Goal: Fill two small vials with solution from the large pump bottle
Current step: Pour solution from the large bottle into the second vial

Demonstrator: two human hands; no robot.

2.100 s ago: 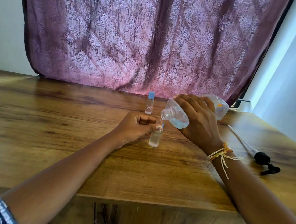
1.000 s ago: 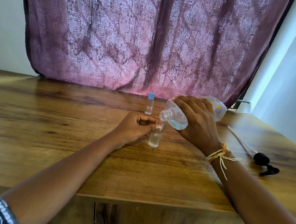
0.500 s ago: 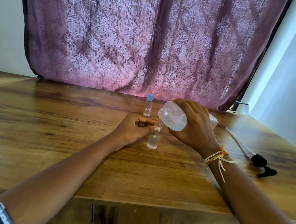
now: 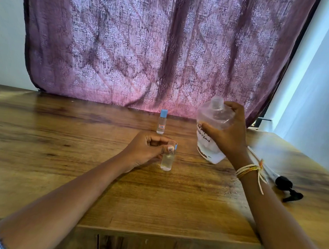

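My left hand [image 4: 149, 149] grips a small clear vial [image 4: 167, 161] by its neck; the vial stands on the wooden table [image 4: 55, 153] with clear liquid in it, and a blue cap shows at my fingertips. My right hand [image 4: 227, 137] holds the large clear bottle [image 4: 211, 129] almost upright to the right of the vial, its open neck up and its base just above the table. A second small vial [image 4: 161, 124] with a blue cap and a red-edged label stands behind, near the curtain.
The black pump head with its long clear tube [image 4: 283, 182] lies on the table at the right. A purple patterned curtain [image 4: 157, 46] hangs behind the table. The table's front edge runs below my forearms.
My right hand has swung the large bottle from tilted over the vial's mouth back to nearly upright and moved it right. My left hand and the vial have stayed put.
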